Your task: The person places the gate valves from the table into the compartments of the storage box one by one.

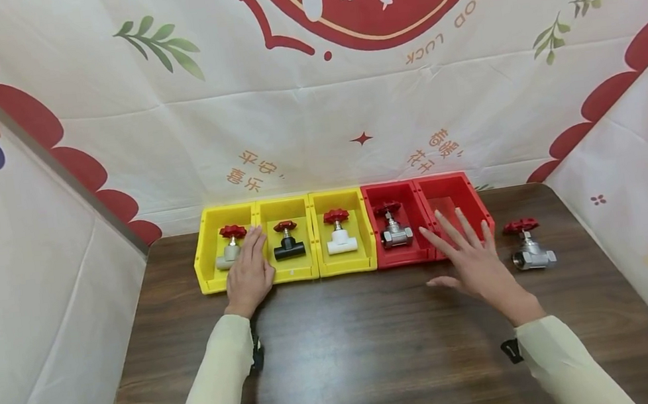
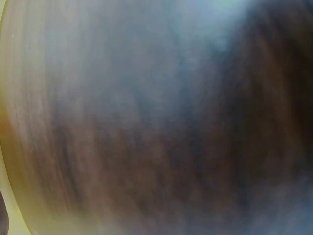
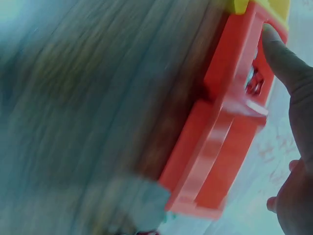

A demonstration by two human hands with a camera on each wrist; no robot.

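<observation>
My left hand (image 1: pixel 250 272) lies over the front of the two leftmost yellow bins, fingers pointing away across their shared wall. A grey valve with a red handwheel (image 1: pixel 232 251) sits in the first bin, partly covered by that hand; a black valve (image 1: pixel 289 246) is in the second. My right hand (image 1: pixel 475 265) has its fingers spread over the front of the rightmost red bin (image 1: pixel 448 186), in which no valve shows. In the right wrist view the thumb (image 3: pixel 281 54) overlaps the other red bin (image 3: pixel 222 58). A metal valve (image 1: pixel 532 253) stands on the table, right of the right hand.
A third yellow bin (image 1: pixel 373 253) holds a white valve (image 1: pixel 340 237). Another metal valve (image 1: pixel 394 230) is in the left red bin. The bins form a row along the back of the brown wooden table (image 1: pixel 366 357). Printed cloth (image 1: pixel 303 124) hangs behind and at both sides.
</observation>
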